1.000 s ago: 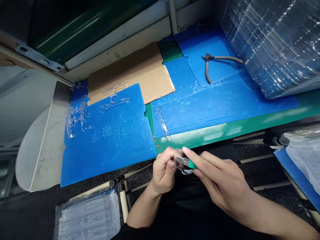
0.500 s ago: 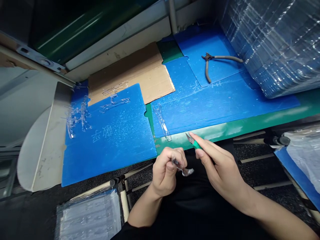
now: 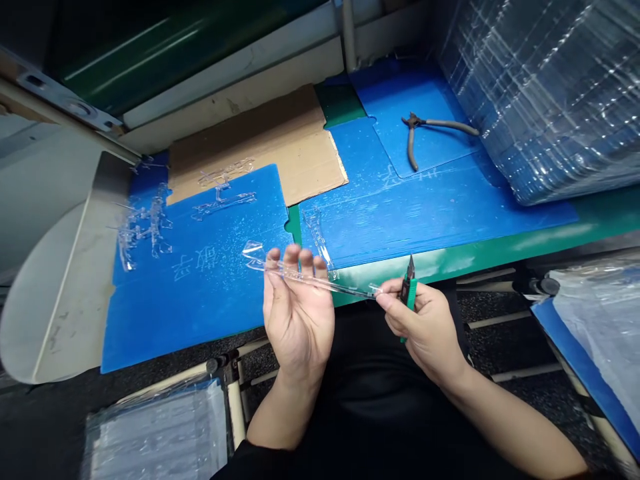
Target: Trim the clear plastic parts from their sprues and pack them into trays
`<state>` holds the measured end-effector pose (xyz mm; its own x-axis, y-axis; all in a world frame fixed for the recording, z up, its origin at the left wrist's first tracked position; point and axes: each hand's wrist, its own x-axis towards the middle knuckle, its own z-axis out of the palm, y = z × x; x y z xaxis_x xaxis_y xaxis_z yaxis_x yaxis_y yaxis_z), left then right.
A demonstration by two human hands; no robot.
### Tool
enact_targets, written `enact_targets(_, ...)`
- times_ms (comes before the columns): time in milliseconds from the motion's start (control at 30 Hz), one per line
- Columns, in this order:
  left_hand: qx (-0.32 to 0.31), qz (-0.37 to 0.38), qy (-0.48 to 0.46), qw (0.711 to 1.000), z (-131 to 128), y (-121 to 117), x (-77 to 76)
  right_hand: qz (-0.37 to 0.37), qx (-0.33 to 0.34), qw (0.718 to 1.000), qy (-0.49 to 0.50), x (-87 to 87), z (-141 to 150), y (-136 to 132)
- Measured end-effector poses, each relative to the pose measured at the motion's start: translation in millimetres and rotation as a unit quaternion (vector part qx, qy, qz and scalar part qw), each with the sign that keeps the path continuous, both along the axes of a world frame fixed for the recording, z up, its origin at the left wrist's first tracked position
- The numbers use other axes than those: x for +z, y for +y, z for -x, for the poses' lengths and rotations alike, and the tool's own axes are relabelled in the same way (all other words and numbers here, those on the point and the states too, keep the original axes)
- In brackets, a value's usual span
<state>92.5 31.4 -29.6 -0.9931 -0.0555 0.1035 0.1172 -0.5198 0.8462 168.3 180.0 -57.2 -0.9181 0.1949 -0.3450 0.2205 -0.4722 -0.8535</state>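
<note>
From my end I see a clear, colourless strip (image 3: pixel 345 288) and a green-and-black cutter (image 3: pixel 409 293); the sheets (image 3: pixel 240 300) are blue, speckled white and marked with pale characters; the surface (image 3: pixel 450 263) is green. I make out tan cardboard (image 3: pixel 260 137); the pliers (image 3: pixel 413 121) have grey-brown handles.

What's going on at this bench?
A person has a slender clear plastic part in both hands. It lies across the extended fingers of the left hand; the right hand pinches its near end and also holds a green-handled knife, blade up and apart from the part. More clear pieces lie on the blue sheets, and pliers rest with their handles spread farther back.
</note>
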Motion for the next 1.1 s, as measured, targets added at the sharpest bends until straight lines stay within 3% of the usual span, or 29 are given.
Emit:
enact_targets(67, 0.076, 0.116, 0.049, 0.989, 0, -4, -5.6, 0.011, -0.030, 0.999, -0.005, -0.6, 4, 2)
enact_targets(100, 0.138, 0.190, 0.115, 0.965, 2, -7, -7.3, 0.003, -0.043, 0.999, -0.003, 0.9, 6, 4)
enact_targets(133, 0.193, 0.274, 0.200, 0.921, 3, -12, -7.9, -0.018, -0.053, 0.998, 0.003, 3.5, 7, 6)
enact_targets(167, 0.220, 0.364, 0.290, 0.857, 6, -16, -7.2, -0.054, -0.055, 0.997, 0.014, 7.2, 9, 9)
enact_targets(200, 0.204, 0.457, 0.365, 0.785, 8, -21, -5.3, -0.104, -0.050, 0.993, 0.032, 11.6, 10, 11)
enact_targets(267, 0.070, 0.604, 0.456, 0.650, 15, -29, 1.0, -0.219, -0.025, 0.971, 0.091, 21.5, 12, 16)
enact_targets(300, -0.010, 0.640, 0.475, 0.603, 19, -32, 4.6, -0.271, -0.007, 0.954, 0.129, 26.3, 13, 17)
enact_targets(333, -0.074, 0.654, 0.486, 0.575, 23, -33, 8.1, -0.312, 0.013, 0.935, 0.166, 30.6, 14, 19)
enact_targets(367, -0.115, 0.655, 0.493, 0.562, 27, -34, 11.0, -0.343, 0.034, 0.918, 0.197, 34.4, 14, 20)
enact_targets(433, -0.137, 0.643, 0.502, 0.562, 35, -36, 15.1, -0.376, 0.064, 0.896, 0.225, 40.1, 15, 24)
enact_targets(567, -0.069, 0.640, 0.518, 0.563, 47, -45, 16.7, -0.421, 0.143, 0.879, 0.173, 47.9, 11, 35)
enact_targets(667, -0.026, 0.632, 0.552, 0.544, 51, -56, 14.9, -0.467, 0.213, 0.842, 0.166, 53.0, 2, 42)
enact_targets(867, 0.012, 0.606, 0.594, 0.529, 50, -65, 14.6, -0.526, 0.227, 0.791, 0.216, 59.7, -8, 39)
enact_targets(1100, 0.005, 0.602, 0.584, 0.544, 47, -68, 15.5, -0.531, 0.247, 0.782, 0.213, 61.7, -7, 36)
